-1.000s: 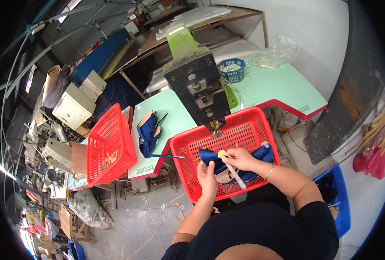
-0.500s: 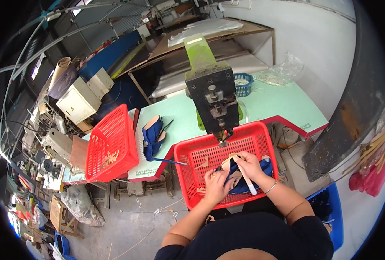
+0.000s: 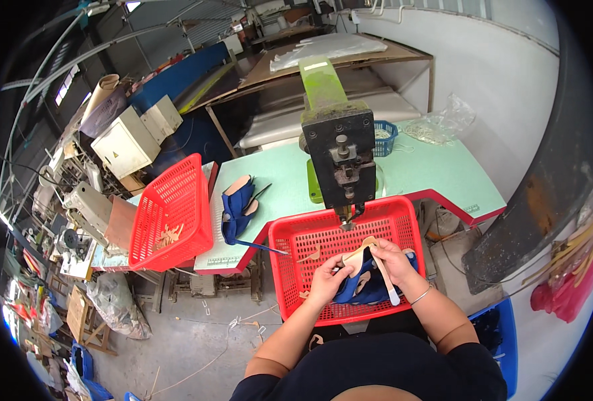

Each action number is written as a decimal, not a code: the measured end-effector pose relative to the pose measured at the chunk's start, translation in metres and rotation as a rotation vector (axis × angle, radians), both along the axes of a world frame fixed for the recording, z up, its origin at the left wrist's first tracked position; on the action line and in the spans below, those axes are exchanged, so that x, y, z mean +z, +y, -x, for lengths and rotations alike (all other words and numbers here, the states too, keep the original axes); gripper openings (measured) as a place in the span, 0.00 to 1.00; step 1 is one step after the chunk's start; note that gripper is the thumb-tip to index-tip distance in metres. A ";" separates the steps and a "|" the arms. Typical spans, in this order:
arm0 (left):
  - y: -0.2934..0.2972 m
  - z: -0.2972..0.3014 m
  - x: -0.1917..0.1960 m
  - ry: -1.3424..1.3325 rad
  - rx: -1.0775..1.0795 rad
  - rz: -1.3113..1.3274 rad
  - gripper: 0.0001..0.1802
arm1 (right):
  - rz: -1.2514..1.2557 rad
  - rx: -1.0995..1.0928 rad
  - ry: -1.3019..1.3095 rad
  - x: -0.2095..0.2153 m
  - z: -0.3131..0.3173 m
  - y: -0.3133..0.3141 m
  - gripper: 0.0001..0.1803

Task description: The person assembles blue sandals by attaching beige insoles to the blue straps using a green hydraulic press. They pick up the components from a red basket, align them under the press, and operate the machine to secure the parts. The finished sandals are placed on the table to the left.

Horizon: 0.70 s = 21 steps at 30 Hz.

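Above the near red plastic basket (image 3: 413,214), my two hands hold a beige-lined shoe upper piece (image 3: 355,259) between them. The fingers and thumb of my left hand (image 3: 327,281) are closed on its left edge. My right hand (image 3: 395,263) pinches its upper right part, where a narrow beige strap (image 3: 384,273) with a pale tip hangs down. Beneath the hands, blue shoe uppers (image 3: 371,291) with beige linings lie in the basket. The black head of a green machine (image 3: 340,144) stands just beyond, its lower tip over the basket's far side.
Blue shoe uppers (image 3: 237,208) lie on the pale green table (image 3: 283,175), one strap trailing toward the basket. Another red basket (image 3: 203,227) at left holds beige scraps. A small blue basket (image 3: 385,139) and a clear plastic bag (image 3: 443,127) sit right of the machine.
My left hand has moved up from the blue uppers to the piece's left edge. The beige piece is now spread more openly between both hands. The view has shifted slightly.
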<state>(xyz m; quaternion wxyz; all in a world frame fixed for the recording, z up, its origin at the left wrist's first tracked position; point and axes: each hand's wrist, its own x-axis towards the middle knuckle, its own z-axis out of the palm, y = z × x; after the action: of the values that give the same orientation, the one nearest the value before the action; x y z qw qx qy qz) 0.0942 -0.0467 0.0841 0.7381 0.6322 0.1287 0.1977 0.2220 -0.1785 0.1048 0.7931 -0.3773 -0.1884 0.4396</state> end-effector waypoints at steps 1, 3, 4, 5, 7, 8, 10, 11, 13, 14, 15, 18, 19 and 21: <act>0.000 0.000 0.013 0.020 0.023 -0.155 0.16 | -0.008 -0.016 -0.028 -0.001 -0.003 0.000 0.10; 0.004 -0.002 0.034 0.106 0.010 -0.409 0.17 | -0.018 -0.048 -0.082 -0.005 -0.009 -0.001 0.10; 0.007 -0.002 0.040 0.149 0.012 -0.538 0.17 | 0.017 -0.095 -0.207 0.001 -0.008 -0.001 0.10; 0.008 -0.003 0.042 0.127 -0.004 -0.471 0.18 | 0.051 -0.143 -0.332 0.011 -0.005 -0.001 0.10; 0.012 -0.005 0.035 0.143 -0.062 -0.285 0.18 | 0.109 -0.251 -0.640 0.018 -0.004 -0.002 0.10; 0.013 -0.006 0.033 0.151 -0.093 -0.193 0.17 | 0.132 -0.283 -0.745 0.022 -0.004 -0.003 0.10; 0.008 -0.007 0.035 0.063 -0.134 0.013 0.18 | 0.182 -0.347 -0.949 0.029 -0.001 -0.004 0.10; 0.004 -0.007 0.038 0.029 -0.129 0.075 0.18 | 0.185 -0.358 -0.981 0.028 0.000 -0.004 0.10; 0.001 -0.008 0.033 -0.015 -0.117 0.115 0.19 | 0.157 -0.299 -0.821 0.024 0.004 -0.002 0.10; 0.002 -0.008 0.030 0.017 -0.111 0.071 0.19 | 0.144 -0.271 -0.740 0.021 0.006 -0.002 0.10; 0.003 -0.007 0.028 0.049 -0.106 0.027 0.19 | 0.095 -0.212 -0.543 0.016 0.003 -0.001 0.09; 0.008 -0.003 0.027 0.085 -0.089 -0.063 0.16 | 0.062 -0.167 -0.380 0.013 0.004 -0.003 0.10; 0.010 -0.003 0.031 0.093 -0.107 0.007 0.16 | 0.022 -0.152 -0.337 0.011 0.003 -0.001 0.10; 0.007 -0.003 0.042 0.083 -0.127 0.189 0.11 | -0.011 -0.114 -0.214 0.012 0.004 -0.001 0.10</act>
<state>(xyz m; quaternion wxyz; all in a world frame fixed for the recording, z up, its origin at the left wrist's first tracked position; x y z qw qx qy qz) 0.0969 -0.0399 0.1264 0.7995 0.5743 0.1367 0.1113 0.2185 -0.1795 0.1169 0.7942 -0.4279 -0.2524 0.3500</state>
